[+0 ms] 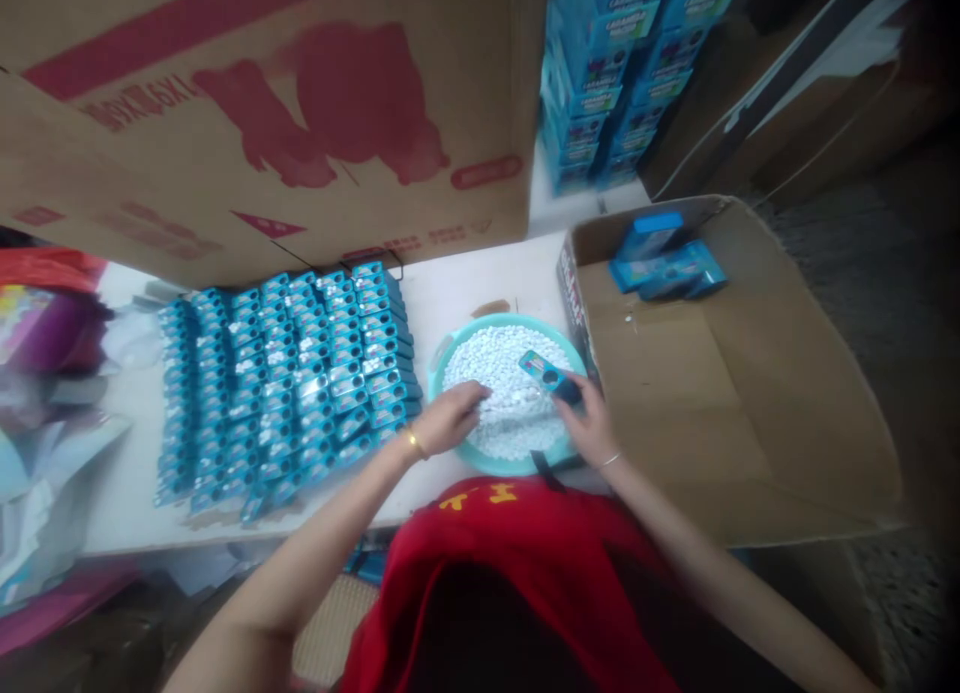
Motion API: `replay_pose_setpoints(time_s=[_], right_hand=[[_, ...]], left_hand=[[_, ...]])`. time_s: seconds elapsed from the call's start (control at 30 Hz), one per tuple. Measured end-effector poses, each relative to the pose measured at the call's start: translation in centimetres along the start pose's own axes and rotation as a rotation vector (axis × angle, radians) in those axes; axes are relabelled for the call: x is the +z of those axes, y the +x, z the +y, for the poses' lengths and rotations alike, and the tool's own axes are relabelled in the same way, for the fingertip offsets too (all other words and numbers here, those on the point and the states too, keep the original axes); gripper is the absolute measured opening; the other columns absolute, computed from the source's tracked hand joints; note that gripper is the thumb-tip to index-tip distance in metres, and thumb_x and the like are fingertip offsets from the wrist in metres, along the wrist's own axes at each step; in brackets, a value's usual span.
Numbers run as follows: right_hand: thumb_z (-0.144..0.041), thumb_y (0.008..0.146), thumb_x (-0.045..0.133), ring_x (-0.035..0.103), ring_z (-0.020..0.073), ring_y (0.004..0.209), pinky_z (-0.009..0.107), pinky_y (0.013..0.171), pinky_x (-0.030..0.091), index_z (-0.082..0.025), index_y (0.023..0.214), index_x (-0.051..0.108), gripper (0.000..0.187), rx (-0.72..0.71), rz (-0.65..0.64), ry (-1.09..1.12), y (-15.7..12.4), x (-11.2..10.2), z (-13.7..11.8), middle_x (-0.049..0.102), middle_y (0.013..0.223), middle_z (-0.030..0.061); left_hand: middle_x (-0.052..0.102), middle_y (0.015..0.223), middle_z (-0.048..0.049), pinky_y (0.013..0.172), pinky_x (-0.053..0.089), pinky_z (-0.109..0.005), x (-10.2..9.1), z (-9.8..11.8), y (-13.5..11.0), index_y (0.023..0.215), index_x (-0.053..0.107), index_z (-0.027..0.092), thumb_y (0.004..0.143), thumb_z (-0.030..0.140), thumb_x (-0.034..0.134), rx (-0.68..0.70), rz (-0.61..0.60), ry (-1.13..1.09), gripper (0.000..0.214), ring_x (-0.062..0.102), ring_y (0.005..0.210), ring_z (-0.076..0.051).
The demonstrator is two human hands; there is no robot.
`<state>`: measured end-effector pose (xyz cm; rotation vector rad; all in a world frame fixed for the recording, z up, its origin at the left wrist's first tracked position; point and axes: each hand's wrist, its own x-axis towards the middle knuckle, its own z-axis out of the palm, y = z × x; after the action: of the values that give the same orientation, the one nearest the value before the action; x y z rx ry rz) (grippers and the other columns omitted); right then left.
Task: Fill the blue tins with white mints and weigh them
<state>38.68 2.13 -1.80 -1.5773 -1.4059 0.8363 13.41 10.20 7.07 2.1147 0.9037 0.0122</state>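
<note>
A round light-green basin (442,361) full of small white pellets (499,358) sits in front of me on the white table. My right hand (589,423) grips a small blue box (546,373) with a dark round hole, holding it tilted over the basin's right side. Over the pellets at the left, my left hand (456,418) has its fingers drawn together at the tips. Whether pellets are pinched there is too blurred to see. Left of the basin stand several tight rows of the same small blue boxes (300,373).
An open cardboard box (675,403) at the right holds a few blue cartons (667,258). A large printed carton (300,123) stands behind the rows. Stacked blue cartons (592,83) rise at the back right. Plastic bags and wrapping (45,453) lie at the far left.
</note>
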Motion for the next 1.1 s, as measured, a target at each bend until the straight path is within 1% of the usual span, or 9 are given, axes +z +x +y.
replay_pose_setpoints(time_s=[0.2, 0.47, 0.57, 0.63, 0.73, 0.8, 0.9, 1.0, 1.1], right_hand=[[-0.023, 0.087, 0.048, 0.052, 0.0261, 0.120, 0.050, 0.105, 0.040, -0.020, 0.128, 0.046, 0.041, -0.139, -0.089, -0.059, -0.6, 0.3, -0.3, 0.056, 0.126, 0.0130], [-0.022, 0.088, 0.046, 0.051, 0.0256, 0.122, 0.053, 0.107, 0.038, -0.020, 0.130, 0.044, 0.042, -0.198, -0.123, -0.047, -1.1, 1.0, -0.2, 0.056, 0.128, 0.0126], [-0.024, 0.088, 0.047, 0.051, 0.0258, 0.122, 0.052, 0.107, 0.038, -0.020, 0.129, 0.045, 0.041, -0.187, -0.121, -0.031, -1.0, 1.1, -0.2, 0.056, 0.127, 0.0131], [-0.024, 0.088, 0.047, 0.051, 0.0260, 0.122, 0.051, 0.106, 0.039, -0.019, 0.128, 0.045, 0.040, -0.159, -0.111, -0.025, -0.9, 1.0, -0.1, 0.056, 0.127, 0.0138], [-0.026, 0.088, 0.048, 0.052, 0.0263, 0.120, 0.049, 0.104, 0.041, -0.019, 0.128, 0.045, 0.041, -0.094, -0.078, -0.028, -0.8, 0.6, 0.0, 0.057, 0.125, 0.0136], [-0.028, 0.088, 0.049, 0.054, 0.0258, 0.117, 0.046, 0.102, 0.044, -0.020, 0.128, 0.045, 0.042, -0.044, -0.047, -0.023, -0.6, 0.3, 0.0, 0.057, 0.125, 0.0128], [-0.032, 0.087, 0.052, 0.056, 0.0250, 0.114, 0.043, 0.098, 0.046, -0.021, 0.127, 0.046, 0.041, 0.009, 0.005, -0.008, -0.1, 0.1, -0.1, 0.058, 0.122, 0.0117], [-0.034, 0.086, 0.054, 0.056, 0.0248, 0.112, 0.042, 0.098, 0.046, -0.021, 0.125, 0.048, 0.042, 0.032, 0.037, 0.004, 0.4, 0.1, 0.0, 0.059, 0.121, 0.0109], [-0.034, 0.085, 0.055, 0.056, 0.0244, 0.110, 0.042, 0.097, 0.045, -0.021, 0.124, 0.048, 0.042, 0.054, 0.056, 0.023, 0.7, 0.1, 0.1, 0.059, 0.119, 0.0104]], left_hand=[[0.059, 0.101, -0.0104, 0.082, 0.048, -0.033, -4.1, 4.6, 1.2, 0.108, 0.052, 0.014, 0.090, 0.018, 0.040, -0.046, -0.126, 0.322, 0.022, 0.056, 0.094, -0.020], [0.059, 0.102, -0.0131, 0.067, 0.050, -0.030, -5.5, 11.3, 3.4, 0.129, 0.041, 0.010, 0.091, 0.008, 0.034, -0.104, -0.271, 0.738, 0.039, 0.059, 0.086, -0.020], [0.060, 0.095, -0.0123, 0.068, 0.051, -0.033, -5.9, 12.2, 3.5, 0.127, 0.043, 0.009, 0.093, 0.010, 0.031, -0.068, -0.290, 0.767, 0.036, 0.059, 0.086, -0.022], [0.060, 0.092, -0.0100, 0.071, 0.050, -0.033, -6.0, 10.8, 3.3, 0.119, 0.049, 0.011, 0.092, 0.010, 0.033, -0.075, -0.255, 0.734, 0.030, 0.058, 0.086, -0.021], [0.058, 0.097, -0.0085, 0.076, 0.049, -0.032, -5.1, 5.7, 3.0, 0.109, 0.054, 0.014, 0.091, 0.014, 0.039, -0.188, -0.125, 0.649, 0.023, 0.056, 0.090, -0.020], [0.056, 0.101, -0.0090, 0.079, 0.049, -0.032, -3.2, 1.2, 3.2, 0.111, 0.053, 0.014, 0.092, 0.015, 0.040, -0.283, -0.066, 0.602, 0.023, 0.055, 0.092, -0.020], [0.056, 0.105, -0.0094, 0.085, 0.046, -0.034, 1.6, -4.2, 4.1, 0.113, 0.052, 0.015, 0.092, 0.012, 0.038, -0.313, -0.102, 0.587, 0.025, 0.052, 0.098, -0.021], [0.056, 0.108, -0.0096, 0.087, 0.045, -0.035, 6.6, -6.2, 4.8, 0.117, 0.051, 0.016, 0.092, 0.012, 0.035, -0.249, -0.133, 0.540, 0.030, 0.050, 0.099, -0.021], [0.056, 0.112, -0.0114, 0.087, 0.046, -0.036, 10.3, -5.7, 4.6, 0.122, 0.048, 0.015, 0.091, 0.012, 0.035, -0.143, -0.157, 0.405, 0.034, 0.050, 0.100, -0.022]])
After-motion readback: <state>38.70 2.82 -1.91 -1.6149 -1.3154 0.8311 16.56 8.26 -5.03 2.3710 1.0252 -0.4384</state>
